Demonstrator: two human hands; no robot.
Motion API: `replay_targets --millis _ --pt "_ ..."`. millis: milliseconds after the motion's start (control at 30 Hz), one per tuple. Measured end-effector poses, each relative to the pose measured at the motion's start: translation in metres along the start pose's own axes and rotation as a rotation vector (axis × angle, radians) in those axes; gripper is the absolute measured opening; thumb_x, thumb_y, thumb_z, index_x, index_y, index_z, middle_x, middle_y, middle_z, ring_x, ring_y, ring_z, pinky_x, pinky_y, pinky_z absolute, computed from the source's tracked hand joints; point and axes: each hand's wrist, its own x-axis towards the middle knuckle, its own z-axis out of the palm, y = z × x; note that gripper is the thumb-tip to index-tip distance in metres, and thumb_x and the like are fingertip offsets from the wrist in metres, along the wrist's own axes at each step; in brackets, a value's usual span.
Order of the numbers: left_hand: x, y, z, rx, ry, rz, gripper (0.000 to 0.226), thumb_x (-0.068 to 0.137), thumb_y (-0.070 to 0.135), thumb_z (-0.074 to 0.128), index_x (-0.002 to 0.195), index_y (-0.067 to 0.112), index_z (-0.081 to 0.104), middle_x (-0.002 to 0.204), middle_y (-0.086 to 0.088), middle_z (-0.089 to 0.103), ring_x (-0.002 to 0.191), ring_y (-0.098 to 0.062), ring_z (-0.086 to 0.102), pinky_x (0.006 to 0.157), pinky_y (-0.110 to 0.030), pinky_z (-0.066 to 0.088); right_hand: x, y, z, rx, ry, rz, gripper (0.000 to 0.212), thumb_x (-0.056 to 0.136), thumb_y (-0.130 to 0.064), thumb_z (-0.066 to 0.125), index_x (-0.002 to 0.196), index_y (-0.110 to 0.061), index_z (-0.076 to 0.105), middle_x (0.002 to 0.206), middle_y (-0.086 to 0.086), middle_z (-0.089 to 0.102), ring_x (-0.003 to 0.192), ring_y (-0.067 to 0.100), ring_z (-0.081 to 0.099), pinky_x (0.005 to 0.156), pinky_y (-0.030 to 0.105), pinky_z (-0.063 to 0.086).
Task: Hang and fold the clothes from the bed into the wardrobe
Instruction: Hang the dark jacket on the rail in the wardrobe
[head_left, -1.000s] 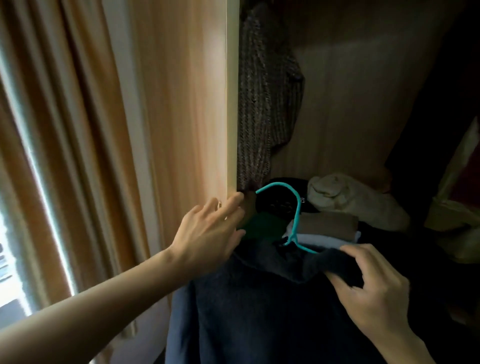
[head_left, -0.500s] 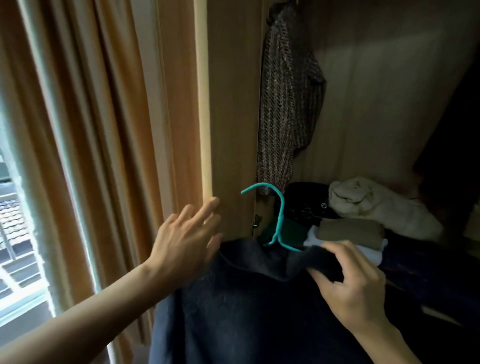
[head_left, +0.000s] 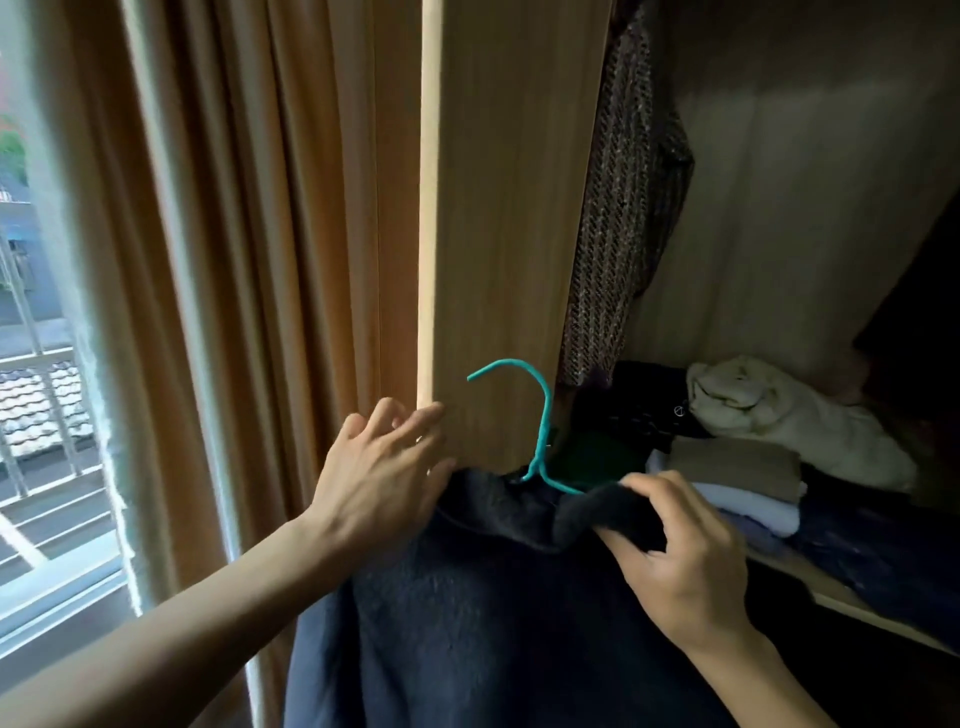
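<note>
The right hand (head_left: 685, 566) is pinching the navy sweater (head_left: 493, 623) just below the door (head_left: 509, 208); it is riding its teal hanger (head_left: 540, 431), not yet hung. The left hand (head_left: 384, 467), fingers spread, is touching the door's edge. Behind the door, a cardigan (head_left: 623, 208) is hanging above folded clothes (head_left: 737, 473).

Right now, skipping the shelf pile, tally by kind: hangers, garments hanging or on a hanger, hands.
Hangers: 1 (teal hanger)
Garments hanging or on a hanger: 2 (grey knit garment in the wardrobe; dark blue garment on the teal hanger)
Hands: 2 (left hand at the door edge; right hand pinching the dark blue garment)
Total: 5
</note>
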Motion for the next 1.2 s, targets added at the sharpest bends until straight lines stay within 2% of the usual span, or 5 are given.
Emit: replay_targets --millis 133,300,533,833,1200 --pt "-0.001 0.007 -0.004 -0.113 -0.008 -0.002 0.043 0.098 0.051 0.032 0.102 0.023 0.064 0.133 0.004 0.06 0.105 -0.027 0.053 0.075 -0.043 0.047 0.0 -0.005 0.003 -0.01 -0.007 0.036 0.032 0.081 -0.034 0.077 0.099 -0.012 0.065 0.089 -0.004 0.063 0.079 0.015 0.062 0.069 0.024 0.049" --pt "0.0 0.01 -0.015 -0.352 0.001 0.107 0.04 0.097 0.057 0.04 0.1 0.024 0.063 0.086 0.01 0.063 0.088 -0.02 0.058 0.078 -0.034 0.041 0.004 -0.005 -0.012 -0.033 0.031 0.054 0.034 0.082 -0.033 0.082 0.098 -0.006 0.068 0.089 -0.003 0.063 0.078 0.015 0.063 0.065 0.033 0.054" --pt "0.011 0.031 -0.02 -0.796 0.104 0.123 0.04 0.087 0.04 0.072 0.118 0.014 0.067 0.097 0.006 0.063 0.09 -0.015 0.06 0.078 -0.033 0.053 0.021 -0.008 -0.044 -0.099 0.101 0.026 0.038 0.086 -0.039 0.074 0.099 -0.004 0.069 0.091 0.0 0.066 0.082 0.016 0.065 0.066 0.037 0.056" --pt "0.039 0.077 -0.012 -0.99 0.293 0.268 0.037 0.081 0.031 0.066 0.113 0.012 0.068 0.103 0.009 0.061 0.095 -0.002 0.059 0.086 -0.008 0.04 0.025 -0.004 -0.103 -0.223 0.138 0.066 0.031 0.087 -0.033 0.076 0.1 -0.006 0.07 0.096 -0.002 0.065 0.087 0.012 0.064 0.071 0.032 0.055" --pt "0.085 0.166 -0.014 -0.817 0.654 0.583 0.035 0.091 0.012 0.064 0.121 -0.001 0.054 0.108 -0.017 0.063 0.093 -0.032 0.06 0.086 -0.035 0.049 0.019 0.029 -0.2 -0.368 0.093 -0.025 0.032 0.082 -0.02 0.08 0.108 -0.005 0.067 0.101 0.005 0.064 0.094 0.014 0.063 0.084 0.023 0.052"
